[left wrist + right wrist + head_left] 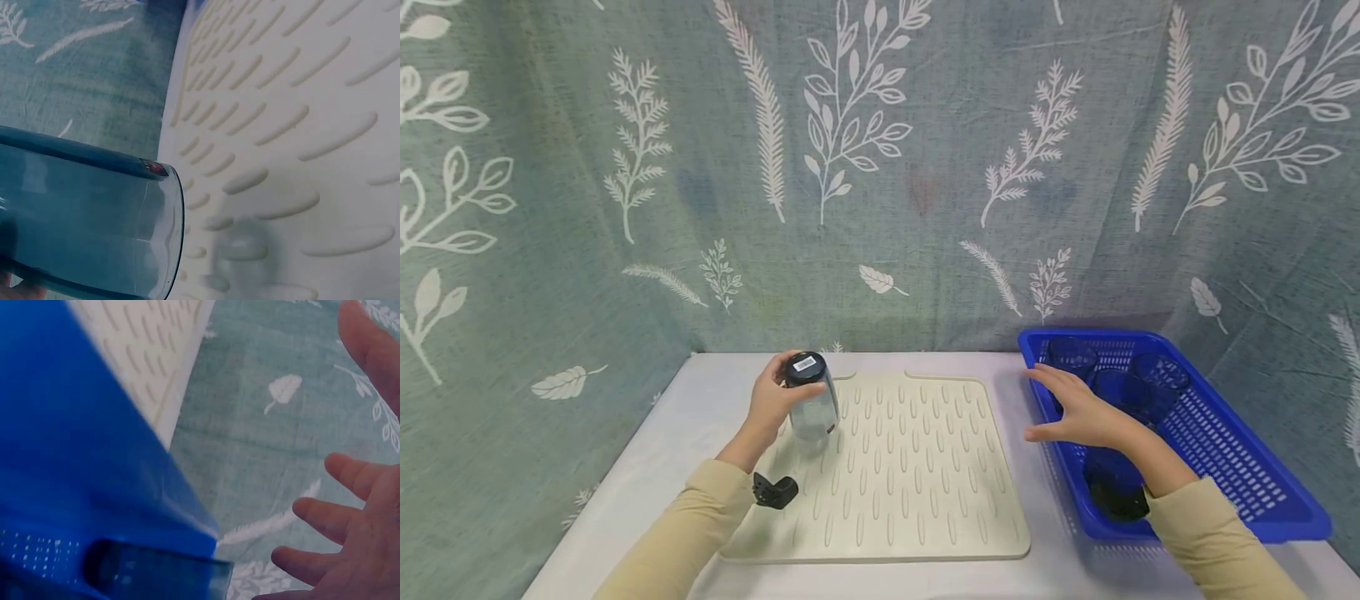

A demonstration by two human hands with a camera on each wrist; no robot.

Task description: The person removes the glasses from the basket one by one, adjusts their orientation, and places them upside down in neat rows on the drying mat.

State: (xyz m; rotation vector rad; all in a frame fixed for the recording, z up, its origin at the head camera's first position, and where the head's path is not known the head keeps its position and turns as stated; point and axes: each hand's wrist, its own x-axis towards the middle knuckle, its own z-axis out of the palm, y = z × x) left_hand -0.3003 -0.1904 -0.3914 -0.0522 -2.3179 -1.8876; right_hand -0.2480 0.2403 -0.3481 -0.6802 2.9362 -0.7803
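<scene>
My left hand [766,408] grips a clear drinking glass [812,415], thumb and fingers around its upper part. The glass is upside down, its dark base with a white barcode label on top, over the left rear of a cream ridged mat [891,546]. In the left wrist view the glass [81,212] spans the lower left, its rim towards the mat and a small red label near it. My right hand [1086,414] is over the near-left side of a blue basket [1262,454], fingers spread, holding nothing. In the right wrist view its fingers [337,519] are apart.
Several dark-looking glasses [1157,379] stand or lie in the blue basket, mostly at its far end. A black wrist device [775,492] sits by the left sleeve. Patterned green cloth [880,167] hangs behind the white table [662,433].
</scene>
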